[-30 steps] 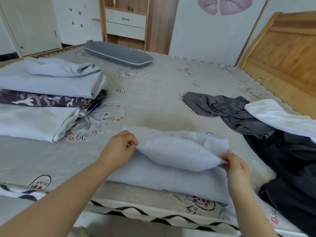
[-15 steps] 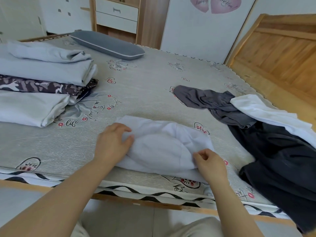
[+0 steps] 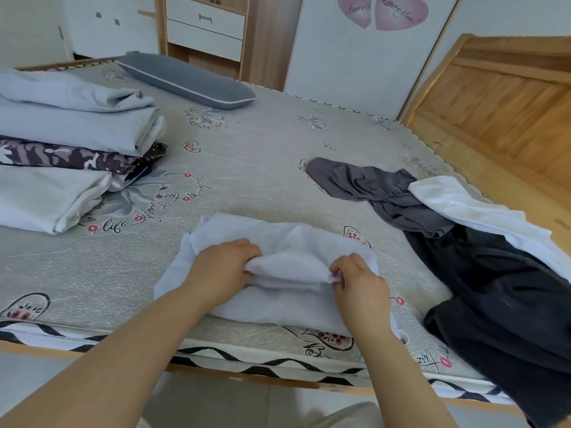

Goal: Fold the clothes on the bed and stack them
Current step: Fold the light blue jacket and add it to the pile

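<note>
head view: both hands, left hand and right hand, pinching a fold of white garment at bed's near edge. folded stack done far left; dark pile at right seemingly left to fold.

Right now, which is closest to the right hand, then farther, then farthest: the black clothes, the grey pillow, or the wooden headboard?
From the right hand:
1. Black clothes, just to its right.
2. Grey pillow, far across the bed, to the left.
3. Wooden headboard, at the far right.

Home bedroom: wide bed with grey patterned mattress cover, wooden headboard, grey pillow, white wardrobe with pink heart stickers.
</note>
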